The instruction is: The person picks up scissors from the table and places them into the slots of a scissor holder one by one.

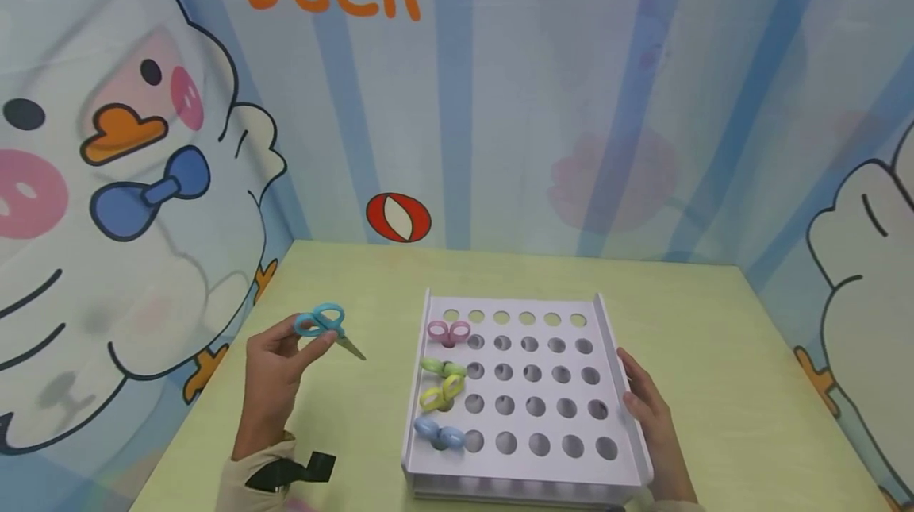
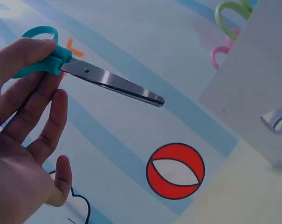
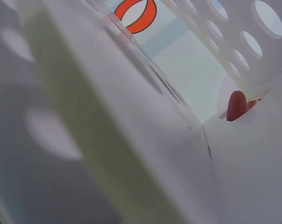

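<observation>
My left hand [image 1: 274, 373] pinches a pair of small scissors [image 1: 324, 323] by its blue-teal handles, left of a white holed rack [image 1: 517, 389]. In the left wrist view the scissors' metal blades [image 2: 115, 83] are closed together and point right, away from the thumb. My right hand [image 1: 653, 421] grips the rack's right side wall; in the right wrist view fingertips [image 3: 237, 106] show at an opening in a white panel. Down the rack's left column stand scissors with pink handles [image 1: 449, 332], green handles [image 1: 443, 367], yellow handles [image 1: 441, 394] and blue handles [image 1: 439, 433], their blades hidden below.
The rack stands on a pale yellow-green table [image 1: 364, 417], near its front edge, with raised walls on its left and right. Behind the table hangs a striped blue backdrop [image 1: 500, 99] with cartoon ducks. A black strap [image 1: 289, 472] circles the left sleeve.
</observation>
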`<action>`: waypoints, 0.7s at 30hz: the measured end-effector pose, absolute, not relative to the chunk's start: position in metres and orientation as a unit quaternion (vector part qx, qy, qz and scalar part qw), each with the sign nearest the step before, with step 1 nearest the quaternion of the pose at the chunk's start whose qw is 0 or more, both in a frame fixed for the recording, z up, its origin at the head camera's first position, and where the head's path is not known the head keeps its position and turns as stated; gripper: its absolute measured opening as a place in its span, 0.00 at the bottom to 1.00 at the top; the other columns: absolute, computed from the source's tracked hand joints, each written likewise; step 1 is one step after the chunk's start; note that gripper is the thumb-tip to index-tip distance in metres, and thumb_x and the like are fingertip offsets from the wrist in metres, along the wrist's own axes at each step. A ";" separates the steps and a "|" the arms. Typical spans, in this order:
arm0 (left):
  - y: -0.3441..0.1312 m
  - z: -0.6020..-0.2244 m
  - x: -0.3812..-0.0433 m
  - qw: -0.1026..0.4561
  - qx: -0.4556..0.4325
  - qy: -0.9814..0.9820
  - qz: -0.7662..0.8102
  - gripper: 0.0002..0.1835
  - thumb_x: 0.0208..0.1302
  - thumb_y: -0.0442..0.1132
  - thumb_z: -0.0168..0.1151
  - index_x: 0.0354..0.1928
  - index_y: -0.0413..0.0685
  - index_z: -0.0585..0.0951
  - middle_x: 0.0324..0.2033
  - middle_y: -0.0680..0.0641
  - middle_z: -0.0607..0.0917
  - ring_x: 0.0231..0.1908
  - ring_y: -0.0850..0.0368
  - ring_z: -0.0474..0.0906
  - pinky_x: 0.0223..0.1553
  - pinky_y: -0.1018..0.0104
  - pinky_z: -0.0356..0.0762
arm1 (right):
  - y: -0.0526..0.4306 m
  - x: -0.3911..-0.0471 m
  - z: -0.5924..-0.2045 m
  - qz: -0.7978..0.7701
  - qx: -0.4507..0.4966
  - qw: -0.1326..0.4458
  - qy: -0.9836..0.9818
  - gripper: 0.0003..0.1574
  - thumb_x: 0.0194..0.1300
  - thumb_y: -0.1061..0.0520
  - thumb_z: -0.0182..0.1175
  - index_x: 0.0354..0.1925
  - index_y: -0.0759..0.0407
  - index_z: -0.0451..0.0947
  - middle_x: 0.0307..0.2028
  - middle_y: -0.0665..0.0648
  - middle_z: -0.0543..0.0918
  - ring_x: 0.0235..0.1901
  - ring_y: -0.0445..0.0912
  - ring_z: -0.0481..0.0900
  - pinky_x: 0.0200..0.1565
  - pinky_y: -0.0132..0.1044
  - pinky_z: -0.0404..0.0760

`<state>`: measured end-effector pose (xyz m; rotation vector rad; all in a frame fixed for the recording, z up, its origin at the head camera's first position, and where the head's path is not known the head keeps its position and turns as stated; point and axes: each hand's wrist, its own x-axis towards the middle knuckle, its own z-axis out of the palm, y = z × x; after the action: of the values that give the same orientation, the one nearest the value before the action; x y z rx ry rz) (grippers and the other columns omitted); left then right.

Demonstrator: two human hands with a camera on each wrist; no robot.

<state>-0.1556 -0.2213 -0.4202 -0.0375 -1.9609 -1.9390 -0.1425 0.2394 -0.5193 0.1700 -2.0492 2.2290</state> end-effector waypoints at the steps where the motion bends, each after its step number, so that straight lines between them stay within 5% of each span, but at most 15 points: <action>1: -0.218 -0.417 -0.154 0.189 -0.022 -0.699 -0.689 0.11 0.58 0.27 0.71 0.42 0.29 0.84 0.36 0.57 0.91 0.53 0.61 0.84 0.62 0.73 0.73 | 0.239 -0.142 -0.519 0.733 0.055 0.055 -0.675 0.33 0.76 0.61 0.41 0.76 0.51 0.59 0.62 0.32 0.75 0.56 0.30 0.78 0.51 0.26 0.81; 7: -0.199 -0.402 -0.146 0.185 -0.075 -0.698 -0.687 0.07 0.58 0.24 0.69 0.39 0.32 0.84 0.38 0.56 0.90 0.56 0.58 0.82 0.68 0.72 0.67 | 0.237 -0.143 -0.517 0.727 0.053 0.065 -0.681 0.33 0.75 0.61 0.42 0.76 0.52 0.60 0.60 0.34 0.77 0.55 0.31 0.79 0.50 0.28 0.83; 21: -0.142 -0.382 -0.133 0.219 -0.230 -0.758 -0.570 0.11 0.52 0.25 0.74 0.38 0.43 0.87 0.36 0.51 0.87 0.44 0.61 0.78 0.52 0.73 0.76 | 0.239 -0.144 -0.518 0.734 0.067 0.066 -0.672 0.34 0.74 0.63 0.41 0.76 0.52 0.60 0.60 0.35 0.77 0.54 0.31 0.79 0.50 0.29 0.83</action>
<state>-0.1330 -0.1417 -0.3823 -0.6352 -2.0971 -1.5760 -0.1441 0.2390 -0.5182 0.2011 -2.0270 2.2146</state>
